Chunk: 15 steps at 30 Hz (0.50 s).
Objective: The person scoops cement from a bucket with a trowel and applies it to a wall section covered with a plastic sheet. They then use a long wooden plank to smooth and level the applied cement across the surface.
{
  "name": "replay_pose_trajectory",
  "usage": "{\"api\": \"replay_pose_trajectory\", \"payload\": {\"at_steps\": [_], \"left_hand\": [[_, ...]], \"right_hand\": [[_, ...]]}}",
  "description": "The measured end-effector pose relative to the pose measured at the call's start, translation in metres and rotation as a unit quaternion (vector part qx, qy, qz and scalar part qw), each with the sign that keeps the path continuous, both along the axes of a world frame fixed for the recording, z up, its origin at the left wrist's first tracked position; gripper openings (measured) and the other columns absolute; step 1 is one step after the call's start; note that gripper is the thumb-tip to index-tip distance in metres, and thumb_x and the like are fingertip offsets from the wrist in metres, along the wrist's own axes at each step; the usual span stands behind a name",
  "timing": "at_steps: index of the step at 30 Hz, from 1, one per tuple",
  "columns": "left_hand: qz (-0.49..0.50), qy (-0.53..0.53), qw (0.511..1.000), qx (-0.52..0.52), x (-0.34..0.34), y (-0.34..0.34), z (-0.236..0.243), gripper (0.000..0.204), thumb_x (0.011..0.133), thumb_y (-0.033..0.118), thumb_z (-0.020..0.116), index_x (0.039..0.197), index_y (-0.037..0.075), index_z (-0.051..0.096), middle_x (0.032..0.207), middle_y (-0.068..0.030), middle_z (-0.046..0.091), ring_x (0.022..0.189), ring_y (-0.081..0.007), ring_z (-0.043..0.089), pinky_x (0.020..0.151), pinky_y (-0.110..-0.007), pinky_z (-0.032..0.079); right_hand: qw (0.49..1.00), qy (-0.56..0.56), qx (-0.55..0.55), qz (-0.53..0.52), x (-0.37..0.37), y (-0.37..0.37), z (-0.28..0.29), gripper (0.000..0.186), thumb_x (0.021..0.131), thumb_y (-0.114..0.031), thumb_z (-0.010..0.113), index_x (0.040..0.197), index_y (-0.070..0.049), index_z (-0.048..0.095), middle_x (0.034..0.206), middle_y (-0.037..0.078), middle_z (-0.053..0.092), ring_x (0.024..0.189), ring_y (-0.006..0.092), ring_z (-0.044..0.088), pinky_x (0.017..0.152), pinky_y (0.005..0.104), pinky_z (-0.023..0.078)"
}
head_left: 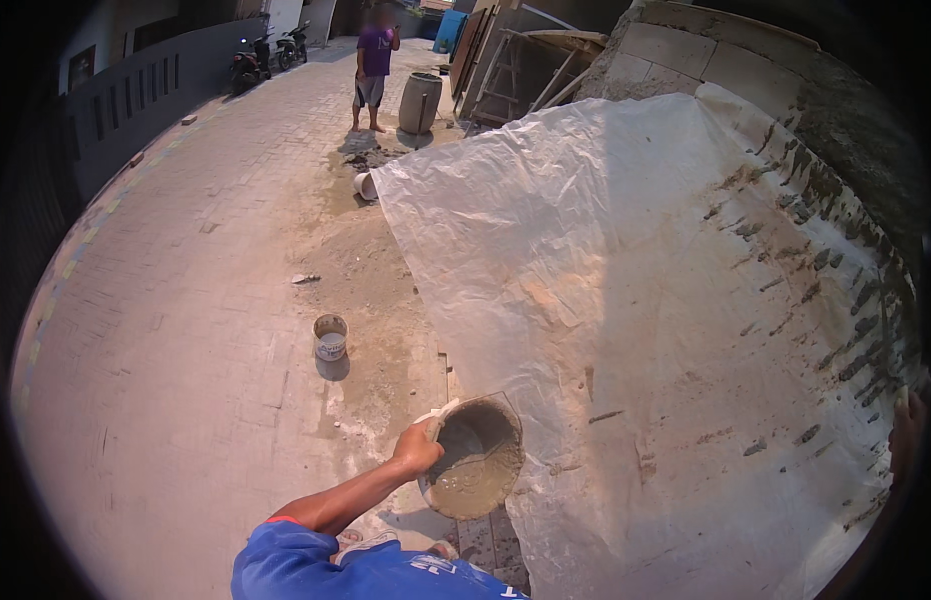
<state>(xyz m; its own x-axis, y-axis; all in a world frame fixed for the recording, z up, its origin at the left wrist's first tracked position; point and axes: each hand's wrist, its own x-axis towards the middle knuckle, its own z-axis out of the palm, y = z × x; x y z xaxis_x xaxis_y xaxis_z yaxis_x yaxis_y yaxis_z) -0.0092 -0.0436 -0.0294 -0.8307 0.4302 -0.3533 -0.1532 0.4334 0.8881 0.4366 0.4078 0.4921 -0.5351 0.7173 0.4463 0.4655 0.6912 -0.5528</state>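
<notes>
Gripping the rim of a round mortar bucket [460,430], the fingers of the left hand [418,450] are closed on its left side. The bucket is near, beside the left edge of a whitish plastic sheet [546,220]. With wet mortar [481,482] inside, it is probably heavy and prone to slosh, its wall stiff, its smeared rim perhaps slippery; opposite sides of the rim should give the steadiest hold. The right hand [908,430] is shadowed at the right; I cannot tell whether its fingers hold anything.
</notes>
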Motion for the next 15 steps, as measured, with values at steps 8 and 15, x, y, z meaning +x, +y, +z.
{"api": "replay_pose_trajectory", "payload": {"at_steps": [8, 15], "left_hand": [[-0.048, -0.007, 0.997, 0.065, -0.014, -0.076, 0.011, 0.05, 0.071, 0.0, 0.062, 0.121, 0.005, 0.062, 0.092, -0.0155, 0.07, 0.084, -0.0262, 0.068, 0.077, -0.038, 0.052], [-0.139, -0.004, 0.987, 0.078, 0.001, -0.115, 0.075, 0.049, 0.072, -0.006, 0.056, 0.12, 0.0, 0.062, 0.092, -0.0139, 0.07, 0.082, -0.0217, 0.067, 0.074, -0.035, 0.052]], "right_hand": [[0.952, -0.168, -0.234, 0.105, -0.163, -0.214, -0.262, 0.035, 0.076, -0.016, 0.075, 0.105, 0.003, 0.067, 0.07, -0.001, 0.058, 0.061, 0.0084, 0.056, 0.055, 0.0244, 0.046], [0.851, -0.463, 0.156, 0.189, -0.223, -0.362, -0.359, 0.015, 0.083, -0.018, 0.064, 0.093, -0.007, 0.066, 0.085, 0.017, 0.066, 0.077, 0.0343, 0.065, 0.068, 0.0451, 0.052]]}}
